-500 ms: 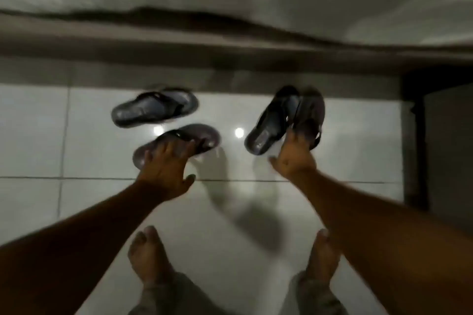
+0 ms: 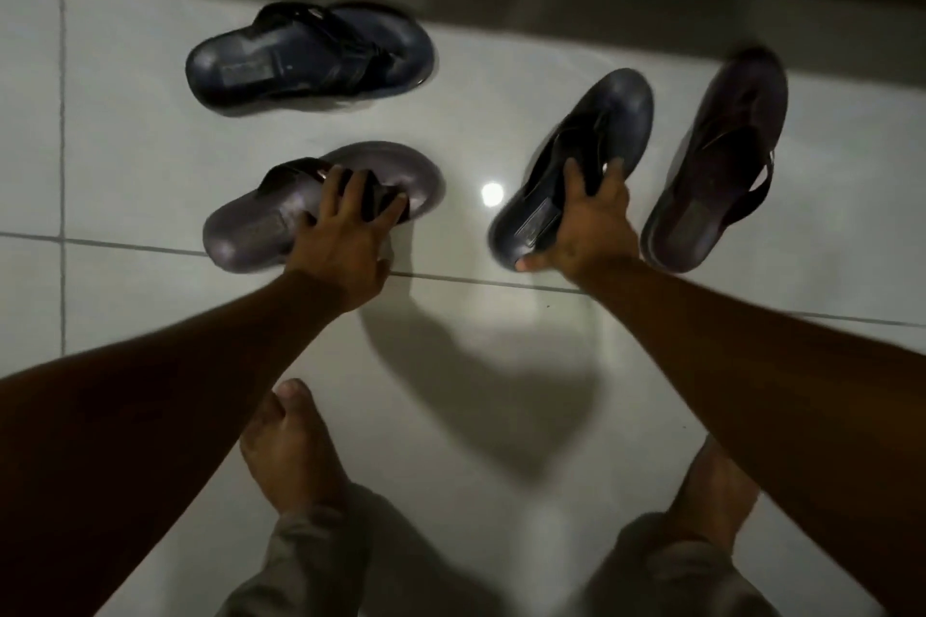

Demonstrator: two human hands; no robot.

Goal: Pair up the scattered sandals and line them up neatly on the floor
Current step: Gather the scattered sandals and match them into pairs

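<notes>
**Four sandals on the floor, a hand on two of them**

So there are four thong-style sandals on a glossy white tiled floor (image 2: 125, 155), all with chunky rounded soles. The left hand (image 2: 340, 241) has its fingers curled over the strap of the brownish-purple sandal (image 2: 250, 231), which lies sideways, toe pointing right. Just beyond it, near the wall, a dark navy sandal (image 2: 300, 60) lies sideways too, same direction, untouched. The right hand (image 2: 586, 226) is gripping the second navy sandal (image 2: 616, 115) by its strap and edge; it's angled with the toe up and to the right. Just beside that, on the right, a dark brown sandal (image 2: 726, 150) sits at about the same angle, not touching. Bare feet at the bottom.
</notes>
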